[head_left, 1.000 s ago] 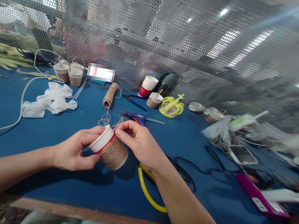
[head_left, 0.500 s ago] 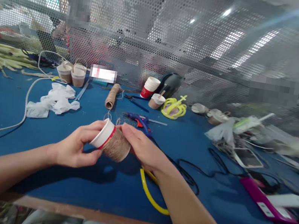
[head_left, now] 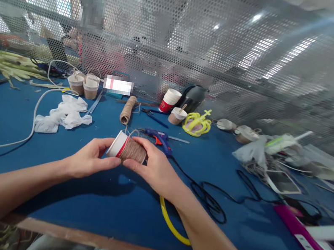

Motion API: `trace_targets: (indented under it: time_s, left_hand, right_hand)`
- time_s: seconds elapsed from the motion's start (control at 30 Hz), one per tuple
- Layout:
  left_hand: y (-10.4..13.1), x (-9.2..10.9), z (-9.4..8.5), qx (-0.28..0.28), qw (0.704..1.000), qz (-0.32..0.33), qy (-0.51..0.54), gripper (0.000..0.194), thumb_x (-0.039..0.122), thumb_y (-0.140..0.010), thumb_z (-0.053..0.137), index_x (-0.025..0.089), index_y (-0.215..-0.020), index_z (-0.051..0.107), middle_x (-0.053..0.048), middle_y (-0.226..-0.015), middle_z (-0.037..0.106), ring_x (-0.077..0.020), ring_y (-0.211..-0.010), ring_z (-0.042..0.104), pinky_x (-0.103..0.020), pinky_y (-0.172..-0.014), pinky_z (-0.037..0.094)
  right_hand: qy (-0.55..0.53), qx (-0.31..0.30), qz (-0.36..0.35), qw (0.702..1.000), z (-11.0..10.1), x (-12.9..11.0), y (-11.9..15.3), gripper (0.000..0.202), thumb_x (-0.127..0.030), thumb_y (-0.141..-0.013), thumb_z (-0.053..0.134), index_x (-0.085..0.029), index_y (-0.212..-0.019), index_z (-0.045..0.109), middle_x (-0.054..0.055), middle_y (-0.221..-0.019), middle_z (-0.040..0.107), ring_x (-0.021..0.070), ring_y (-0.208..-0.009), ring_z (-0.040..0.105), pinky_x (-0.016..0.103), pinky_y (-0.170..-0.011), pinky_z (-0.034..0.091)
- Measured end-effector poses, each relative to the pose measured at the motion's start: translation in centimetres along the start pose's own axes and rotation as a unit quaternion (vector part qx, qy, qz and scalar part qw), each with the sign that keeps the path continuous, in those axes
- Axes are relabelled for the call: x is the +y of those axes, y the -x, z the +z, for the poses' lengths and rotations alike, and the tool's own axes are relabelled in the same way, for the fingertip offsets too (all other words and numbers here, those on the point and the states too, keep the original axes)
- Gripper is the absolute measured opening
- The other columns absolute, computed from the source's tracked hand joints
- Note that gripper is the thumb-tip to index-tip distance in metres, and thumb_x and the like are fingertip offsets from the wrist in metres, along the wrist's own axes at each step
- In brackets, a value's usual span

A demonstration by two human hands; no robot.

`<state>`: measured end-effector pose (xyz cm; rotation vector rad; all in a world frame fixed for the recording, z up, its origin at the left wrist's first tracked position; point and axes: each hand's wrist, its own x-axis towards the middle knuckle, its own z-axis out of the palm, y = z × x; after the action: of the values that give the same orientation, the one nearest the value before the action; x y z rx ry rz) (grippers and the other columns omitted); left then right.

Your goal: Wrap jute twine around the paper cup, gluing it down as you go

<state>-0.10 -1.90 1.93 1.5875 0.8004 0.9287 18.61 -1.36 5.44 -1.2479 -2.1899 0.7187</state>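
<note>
A paper cup (head_left: 134,150) lies tilted on its side between my hands, its white rim facing left. Brown twine is wrapped round its body, and a red band shows beside the twine. My left hand (head_left: 92,158) grips the cup at the rim end. Around the twine-covered end my right hand (head_left: 154,163) is closed, thumb below and fingers on top. Loose twine runs from the cup toward a twine roll (head_left: 128,110) just behind it. A blue glue gun (head_left: 158,139) rests beyond my right hand.
White crumpled plastic (head_left: 63,114) and a white cable lie left. Behind stand twine-covered cups (head_left: 90,86), stacked paper cups (head_left: 170,100) and a yellow crown (head_left: 197,123). Rightward are black cable, a phone (head_left: 283,182) and a magenta power strip (head_left: 305,233). A yellow ring (head_left: 171,224) is partly under my right arm.
My right thumb has come round to the near side of the cup. The cup has turned to lie more level, and the view has shifted slightly.
</note>
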Motion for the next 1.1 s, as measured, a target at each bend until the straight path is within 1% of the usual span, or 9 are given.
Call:
trace_targets:
  time_s: [0.13, 0.27, 0.63, 0.73, 0.8, 0.87, 0.97, 1.03, 1.1]
  left_hand:
    - [-0.2, -0.2, 0.3, 0.025, 0.998, -0.035, 0.04, 0.027, 0.031, -0.07, 0.06, 0.009, -0.086, 0.058, -0.003, -0.076, 0.061, -0.0132, -0.067, 0.052, -0.024, -0.066, 0.04]
    - [-0.4, -0.2, 0.4, 0.048, 0.996, -0.04, 0.067, 0.026, 0.028, -0.068, 0.06, 0.01, -0.087, 0.06, -0.003, -0.077, 0.062, -0.0139, -0.069, 0.052, -0.025, -0.069, 0.04]
    - [-0.3, -0.5, 0.5, 0.046, 0.994, -0.038, 0.093, 0.017, 0.02, -0.069, 0.057, 0.012, -0.083, 0.062, -0.002, -0.076, 0.062, -0.0131, -0.07, 0.052, -0.024, -0.071, 0.04]
    - [-0.2, -0.5, 0.6, 0.017, 0.996, -0.038, 0.079, 0.02, 0.022, -0.07, 0.057, 0.01, -0.085, 0.061, -0.003, -0.077, 0.062, -0.0145, -0.07, 0.053, -0.026, -0.071, 0.041]
    - [-0.1, -0.5, 0.6, -0.015, 0.997, -0.036, 0.068, 0.02, 0.024, -0.071, 0.056, 0.009, -0.084, 0.06, -0.004, -0.076, 0.06, -0.0148, -0.07, 0.052, -0.026, -0.07, 0.041]
    - [0.1, -0.5, 0.7, -0.047, 0.997, -0.027, 0.05, 0.02, 0.025, -0.072, 0.055, 0.009, -0.083, 0.059, -0.003, -0.075, 0.058, -0.0145, -0.069, 0.051, -0.026, -0.069, 0.041]
    - [0.3, -0.2, 0.9, -0.084, 0.996, -0.004, 0.008, 0.019, 0.024, -0.073, 0.052, 0.008, -0.082, 0.057, -0.004, -0.076, 0.056, -0.0145, -0.069, 0.049, -0.025, -0.067, 0.041]
    - [0.3, 0.1, 1.0, -0.104, 0.994, 0.028, -0.033, 0.015, 0.021, -0.074, 0.05, 0.009, -0.078, 0.057, -0.005, -0.078, 0.056, -0.0154, -0.071, 0.05, -0.026, -0.069, 0.041]
    - [0.4, 0.4, 1.1, -0.119, 0.987, 0.072, -0.08, 0.013, 0.018, -0.074, 0.048, 0.01, -0.068, 0.056, -0.006, -0.079, 0.057, -0.0162, -0.073, 0.05, -0.028, -0.072, 0.041]
  right_hand:
    - [0.032, 0.014, -0.034, 0.999, 0.5, 0.0, 0.2, 0.052, -0.035, -0.069, 0.065, -0.016, -0.114, 0.046, 0.011, -0.115, 0.054, 0.0222, -0.104, 0.05, 0.039, -0.09, 0.038]
    - [0.035, 0.02, -0.043, 0.998, 0.9, 0.0, 0.3, 0.051, -0.034, -0.069, 0.065, -0.02, -0.114, 0.046, 0.009, -0.112, 0.054, 0.0219, -0.103, 0.051, 0.039, -0.09, 0.038]
    - [0.044, 0.014, -0.05, 0.998, 1.1, 0.2, 0.4, 0.057, -0.039, -0.068, 0.065, -0.017, -0.116, 0.045, 0.011, -0.116, 0.052, 0.0227, -0.107, 0.049, 0.04, -0.093, 0.036]
    - [-0.022, -0.001, -0.054, 0.998, 0.8, 0.3, 0.2, 0.051, -0.042, -0.073, 0.059, -0.015, -0.115, 0.046, 0.013, -0.118, 0.052, 0.0227, -0.109, 0.048, 0.04, -0.095, 0.036]
    - [-0.104, -0.018, -0.046, 0.993, 0.6, 0.2, -0.1, 0.042, -0.04, -0.08, 0.05, -0.014, -0.113, 0.048, 0.013, -0.119, 0.052, 0.0203, -0.11, 0.049, 0.038, -0.095, 0.036]
    - [-0.194, -0.029, -0.029, 0.98, 0.4, -0.1, -0.7, 0.037, -0.037, -0.084, 0.044, -0.013, -0.111, 0.05, 0.012, -0.117, 0.055, 0.0177, -0.108, 0.051, 0.036, -0.094, 0.038]
    - [-0.277, -0.041, 0.001, 0.96, 0.1, -1.0, -2.0, 0.03, -0.031, -0.083, 0.047, -0.013, -0.106, 0.053, 0.01, -0.111, 0.059, 0.0155, -0.104, 0.054, 0.034, -0.092, 0.041]
    - [-0.292, -0.056, 0.01, 0.955, 0.1, -1.9, -3.1, 0.024, -0.025, -0.08, 0.052, -0.013, -0.101, 0.057, 0.009, -0.107, 0.062, 0.0145, -0.1, 0.056, 0.032, -0.091, 0.042]
    - [-0.293, -0.094, 0.012, 0.952, 0.3, -2.6, -4.4, 0.022, -0.021, -0.077, 0.056, -0.013, -0.097, 0.059, 0.008, -0.103, 0.063, 0.014, -0.096, 0.058, 0.031, -0.088, 0.043]
